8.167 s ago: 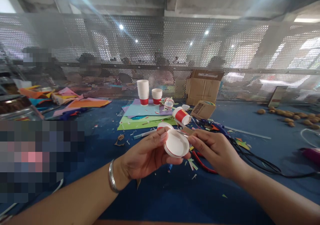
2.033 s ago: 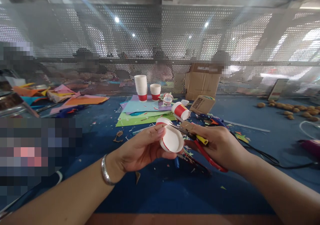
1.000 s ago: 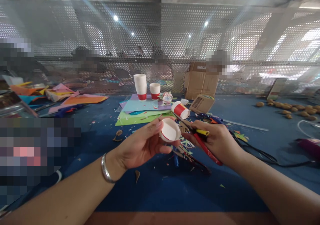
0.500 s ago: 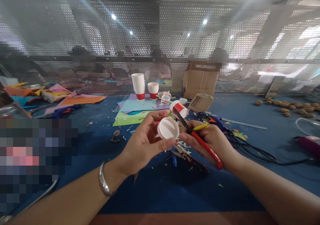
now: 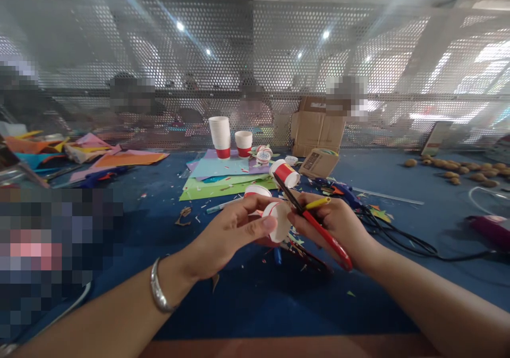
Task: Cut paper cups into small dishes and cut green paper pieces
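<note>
My left hand (image 5: 223,236) pinches a cut-down white paper cup base (image 5: 280,222) with a red edge, its round face turned to the right. Held in my right hand (image 5: 338,222) are red-handled scissors (image 5: 327,241), dark blades pointing up and left, along with a thin yellow stick (image 5: 317,203). The right fingertips reach the right side of the cup base; whether they grip it I cannot tell. Just behind the left fingers stands another cup (image 5: 258,190), partly hidden. A red and white paper cup (image 5: 286,173) lies tipped over beyond the blades.
Stacked paper cups (image 5: 220,137) and a shorter cup (image 5: 244,143) stand at the back by coloured paper sheets (image 5: 219,188). Paper scraps litter the middle. A cardboard box (image 5: 319,132), a black cable (image 5: 414,244) and walnut-like brown lumps (image 5: 478,171) lie to the right.
The cup base has turned to face right and moved slightly right and down. My left thumb now lies over its face, and the cup behind it has come into view.
</note>
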The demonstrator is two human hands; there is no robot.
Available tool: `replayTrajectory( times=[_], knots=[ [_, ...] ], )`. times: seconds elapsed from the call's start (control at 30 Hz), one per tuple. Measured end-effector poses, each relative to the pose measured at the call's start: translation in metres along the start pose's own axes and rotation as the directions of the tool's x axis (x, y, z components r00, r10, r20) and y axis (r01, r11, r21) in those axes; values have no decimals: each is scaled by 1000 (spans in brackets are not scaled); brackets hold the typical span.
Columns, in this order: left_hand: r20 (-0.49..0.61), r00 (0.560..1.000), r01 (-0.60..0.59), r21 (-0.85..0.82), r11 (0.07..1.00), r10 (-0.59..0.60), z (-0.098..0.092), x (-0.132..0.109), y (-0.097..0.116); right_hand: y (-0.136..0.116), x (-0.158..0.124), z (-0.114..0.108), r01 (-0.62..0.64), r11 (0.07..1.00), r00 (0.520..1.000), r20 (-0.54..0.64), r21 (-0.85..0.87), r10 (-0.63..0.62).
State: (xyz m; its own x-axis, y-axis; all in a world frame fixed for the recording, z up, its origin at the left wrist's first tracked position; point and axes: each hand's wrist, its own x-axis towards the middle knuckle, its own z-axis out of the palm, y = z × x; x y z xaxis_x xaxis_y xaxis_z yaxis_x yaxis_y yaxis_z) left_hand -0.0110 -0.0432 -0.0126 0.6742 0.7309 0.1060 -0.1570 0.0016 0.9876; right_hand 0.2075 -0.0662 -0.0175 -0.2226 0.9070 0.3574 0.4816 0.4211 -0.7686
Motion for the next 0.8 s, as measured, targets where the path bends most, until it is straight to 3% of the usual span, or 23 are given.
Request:
replayTrajectory(
  times=[0.1, 0.23, 0.57, 0.8],
  knots=[
    [62, 995, 84, -53, 995, -81, -3, 2, 2, 3, -1, -1, 14, 1000, 1000, 5, -12, -14],
    [65, 994, 96, -136, 986, -88, -2, 3, 3, 1, -1, -4, 19, 1000, 1000, 4, -1, -19],
    [-163, 986, -73, -220, 973, 37, 0, 4, 9, -7, -2, -11, -24, 1000, 999, 32, 1, 24],
    [-194, 978, -114, -223, 968, 70, 0, 3, 9, -10, -2, -11, -24, 1000, 997, 80, 9, 23]
  ],
)
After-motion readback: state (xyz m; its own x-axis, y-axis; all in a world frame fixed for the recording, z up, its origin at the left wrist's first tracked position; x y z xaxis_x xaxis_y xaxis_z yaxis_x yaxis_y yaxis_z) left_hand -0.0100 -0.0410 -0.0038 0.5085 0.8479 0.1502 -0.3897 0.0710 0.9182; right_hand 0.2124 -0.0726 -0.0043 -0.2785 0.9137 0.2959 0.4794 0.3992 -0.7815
